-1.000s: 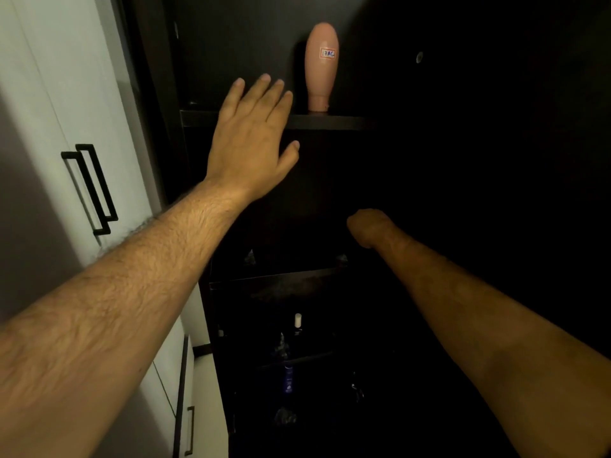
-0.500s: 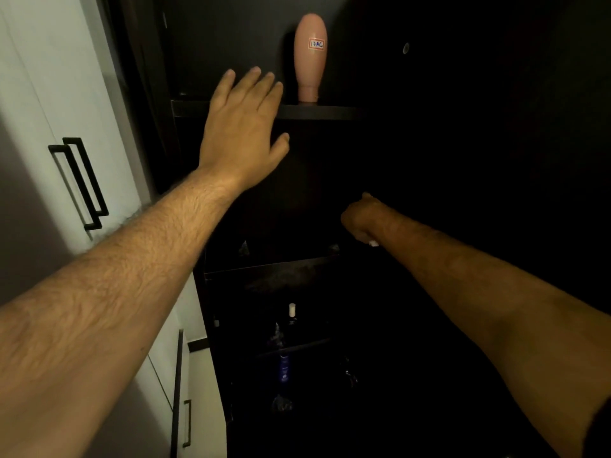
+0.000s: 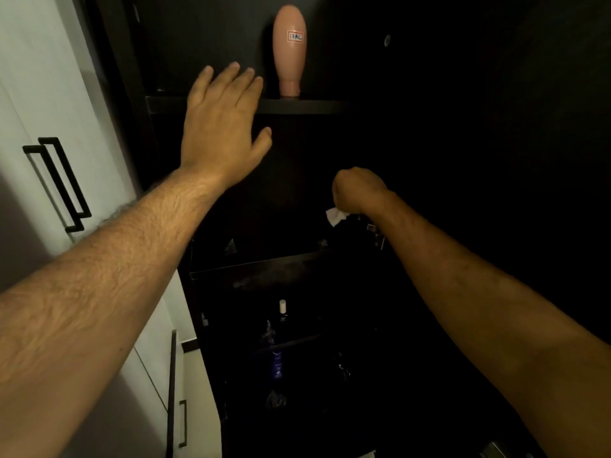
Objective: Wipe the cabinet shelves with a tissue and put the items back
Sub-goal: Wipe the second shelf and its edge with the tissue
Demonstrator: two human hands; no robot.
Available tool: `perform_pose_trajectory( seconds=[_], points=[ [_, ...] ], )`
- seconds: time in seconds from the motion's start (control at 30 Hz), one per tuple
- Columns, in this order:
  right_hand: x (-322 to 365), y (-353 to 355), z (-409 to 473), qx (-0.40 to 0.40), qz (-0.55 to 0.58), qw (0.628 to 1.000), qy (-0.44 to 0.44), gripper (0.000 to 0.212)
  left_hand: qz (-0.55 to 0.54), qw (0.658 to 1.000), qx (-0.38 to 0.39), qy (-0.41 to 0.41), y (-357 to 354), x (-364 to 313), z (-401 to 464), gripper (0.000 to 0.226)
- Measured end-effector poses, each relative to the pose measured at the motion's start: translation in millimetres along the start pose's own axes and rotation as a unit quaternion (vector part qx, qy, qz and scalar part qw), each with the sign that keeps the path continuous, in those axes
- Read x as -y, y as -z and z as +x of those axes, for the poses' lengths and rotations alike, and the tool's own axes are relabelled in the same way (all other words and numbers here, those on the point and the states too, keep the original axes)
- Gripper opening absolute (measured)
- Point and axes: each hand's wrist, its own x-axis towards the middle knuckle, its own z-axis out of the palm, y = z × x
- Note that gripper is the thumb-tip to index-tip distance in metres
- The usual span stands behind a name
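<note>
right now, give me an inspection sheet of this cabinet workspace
surface: dark upper shelf; dusty-looking middle shelf.
job's things: pink bottle upright on the upper shelf; white tissue.
clutter: small bottles on the dim lower shelves.
grippers: left hand flat, fingers straight, at the upper shelf's edge; right hand fisted on the tissue.
cables: nothing seen.
surroundings: white doors with black handles on the left.

Bottle (image 3: 289,49) on top shelf (image 3: 307,106), R of L hand (image 3: 220,133).
</note>
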Motion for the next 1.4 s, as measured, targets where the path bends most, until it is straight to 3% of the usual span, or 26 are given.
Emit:
perform_pose_trajectory(
  seconds=[0.07,0.1,0.2,0.27,0.43,0.7,0.83,1.0,1.17,1.4],
  points=[
    [1.6,6.5,-2.1,0.062,0.007,0.997,-0.052,0.038,-0.004,1.0,-0.001,0.001,-0.3,0.4,-0.1,0.066],
    [2.1,3.4,-5.4,0.07,0.021,0.995,-0.066,0.037,-0.005,1.0,-0.002,0.001,-0.5,0.4,-0.4,0.066],
    [8.3,-24.4,-25.2,-0.014,0.058,0.994,-0.087,0.021,-0.004,1.0,-0.005,0.001,-0.5,-0.4,-0.6,0.066],
    [13.5,-46.6,-36.0,-0.063,0.027,0.995,-0.075,0.01,-0.005,1.0,-0.004,0.001,-0.7,-0.9,-0.7,0.066],
    [15.0,-70.2,-42.3,-0.084,-0.057,0.993,-0.056,0.013,-0.012,1.0,-0.004,-0.003,-0.3,0.1,-1.3,0.066],
    [14.1,-75.5,-46.5,-0.038,-0.145,0.988,0.034,0.027,-0.024,1.0,-0.002,0.0,0.0,0.4,-1.8,0.065],
    [10.1,-88.5,-49.0,0.092,-0.033,0.994,0.047,0.067,-0.028,1.0,0.009,-0.007,0.8,2.3,-2.9,0.066],
    [-2.7,-105.2,-72.3,0.013,0.195,0.98,0.025,0.069,-0.057,0.998,0.018,-0.012,6.9,8.7,-6.7,0.065],
    [8.6,-108.0,-55.6,0.037,0.135,0.99,0.012,0.074,-0.083,0.996,0.013,-0.003,11.7,15.9,-12.6,0.064],
    [31.8,-117.1,-86.6,0.019,0.167,0.979,0.113,0.086,-0.1,0.995,0.011,-0.005,15.7,19.0,-17.8,0.064]
  ],
)
